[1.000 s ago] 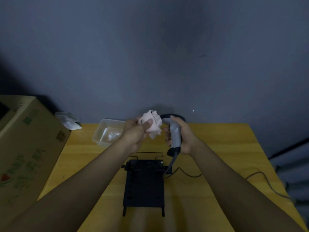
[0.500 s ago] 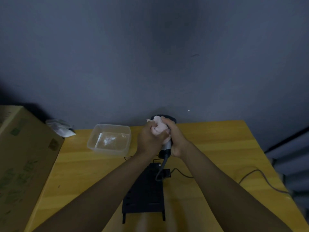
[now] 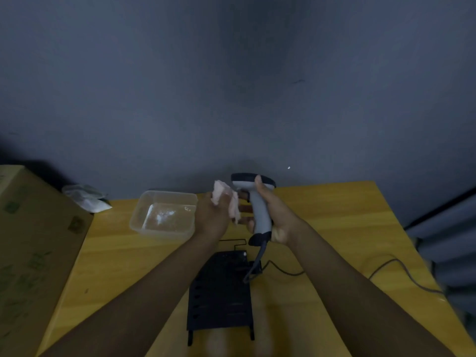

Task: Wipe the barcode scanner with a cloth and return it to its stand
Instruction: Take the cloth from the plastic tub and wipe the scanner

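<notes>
1. Right grip: clenched around the grey handle of the barcode scanner; thumb is laid up along the back of the dark head.
2. Scanner is held upright in the air above the far part of the table, head at the top, handle base at the bottom. It is off its stand.
3. Left grip: closed on a bunched pink cloth, which is held just left of the scanner handle. Whether the cloth is touching the scanner cannot be told; it sits right by the right hand's fingertips.
4. Cable is seen dropping from the handle base, passing the right edge of the stand, then running right across the table toward its edge.
5. Stand: black perforated plate, lying on the table below and between both forearms, a thin wire loop at its far end. Nothing is seated on it.
6. Clear plastic container is placed on the table just left of the left hand.
7. Cardboard box is seen at the far left, with a crumpled clear bag beside it at the table's back edge.
8. Background is a plain dark wall; the lighting is dim.
</notes>
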